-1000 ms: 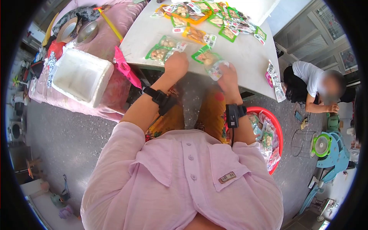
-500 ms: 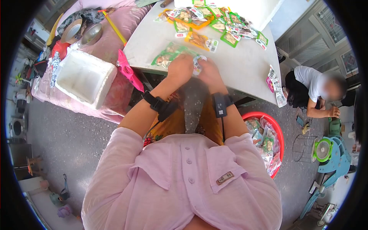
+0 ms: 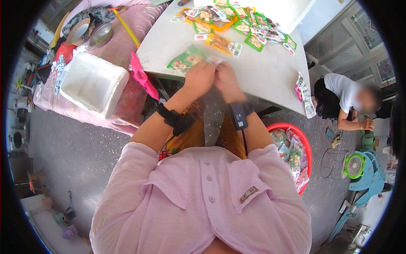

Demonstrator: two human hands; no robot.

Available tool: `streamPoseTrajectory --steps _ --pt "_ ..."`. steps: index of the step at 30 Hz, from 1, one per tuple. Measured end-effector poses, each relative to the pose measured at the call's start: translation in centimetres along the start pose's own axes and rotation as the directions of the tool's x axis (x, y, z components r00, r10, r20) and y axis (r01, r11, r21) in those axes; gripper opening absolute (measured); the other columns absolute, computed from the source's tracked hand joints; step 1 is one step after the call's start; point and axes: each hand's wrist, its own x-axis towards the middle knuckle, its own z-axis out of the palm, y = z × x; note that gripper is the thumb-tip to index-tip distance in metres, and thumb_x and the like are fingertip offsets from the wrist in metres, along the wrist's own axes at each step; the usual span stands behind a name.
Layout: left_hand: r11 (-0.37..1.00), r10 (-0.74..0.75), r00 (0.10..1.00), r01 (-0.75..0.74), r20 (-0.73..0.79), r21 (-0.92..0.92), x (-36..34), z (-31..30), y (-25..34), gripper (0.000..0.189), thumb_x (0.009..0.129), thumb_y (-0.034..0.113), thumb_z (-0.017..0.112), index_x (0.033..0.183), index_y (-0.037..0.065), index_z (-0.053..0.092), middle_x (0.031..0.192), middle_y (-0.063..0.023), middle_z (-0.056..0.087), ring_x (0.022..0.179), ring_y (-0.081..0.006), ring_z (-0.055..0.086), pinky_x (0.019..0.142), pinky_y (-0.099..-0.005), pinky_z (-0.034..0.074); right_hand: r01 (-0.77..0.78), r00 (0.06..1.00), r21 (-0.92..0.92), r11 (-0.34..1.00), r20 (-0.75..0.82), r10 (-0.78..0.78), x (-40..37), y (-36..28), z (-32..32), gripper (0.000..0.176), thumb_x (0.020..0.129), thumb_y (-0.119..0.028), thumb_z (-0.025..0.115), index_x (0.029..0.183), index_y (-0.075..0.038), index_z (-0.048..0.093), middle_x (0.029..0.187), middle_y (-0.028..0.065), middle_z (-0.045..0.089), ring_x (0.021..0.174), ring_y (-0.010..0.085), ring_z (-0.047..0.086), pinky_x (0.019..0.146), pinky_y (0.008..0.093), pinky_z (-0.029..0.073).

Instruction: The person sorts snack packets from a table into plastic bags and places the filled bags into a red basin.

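Observation:
A clear, green-printed plastic food bag [image 3: 188,59] with pale and brownish contents lies at the front edge of the white table. My left hand [image 3: 200,78] is closed on the bag's near right end. Close beside it, my right hand [image 3: 226,81] has its fingers pinched together at that same end. Only a small whitish bit of the end shows above the knuckles; the rest is hidden by the fingers. Farther back on the table lie an orange food packet [image 3: 220,43] and a pile of green-edged packets [image 3: 258,29].
A red tub [image 3: 310,163] of packets stands on the floor at my right. To the left are a white foam box [image 3: 91,84] and a pink plastic item [image 3: 143,78]. Some packets [image 3: 305,95] lie at the table's right edge. A person [image 3: 344,95] crouches at far right.
My hands have drawn together, and the right hand has turned inward. The white printed piece that showed between them is now mostly covered.

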Motion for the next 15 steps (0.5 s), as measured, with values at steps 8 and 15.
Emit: streamPoseTrajectory --steps 8,15 --pt "0.999 -0.043 0.999 0.044 0.012 -0.021 -1.3 -0.3 -0.6 0.013 0.066 0.013 0.054 0.076 0.005 0.051 0.074 -0.0117 0.05 0.071 -0.0289 0.049 0.06 -0.0372 0.042 0.383 0.918 -0.896 0.223 0.341 -0.203 -1.0 -1.4 0.1 0.025 0.072 -0.01 0.048 0.094 0.001 0.048 0.089 0.0147 0.053 0.079 0.0246 0.053 0.07 0.0306 0.043" --pt "0.987 0.089 0.993 -0.076 -0.081 0.143 -4.9 -1.3 0.1 0.027 0.059 0.013 0.058 0.085 0.009 0.054 0.097 -0.0094 0.045 0.091 -0.0263 0.043 0.075 -0.0378 0.034 0.328 0.791 -0.934 -0.141 0.353 -0.5 -0.3 -2.2 -4.0 0.037 0.066 -0.004 0.047 0.102 0.002 0.044 0.088 0.0192 0.052 0.081 0.0331 0.051 0.069 0.035 0.043"
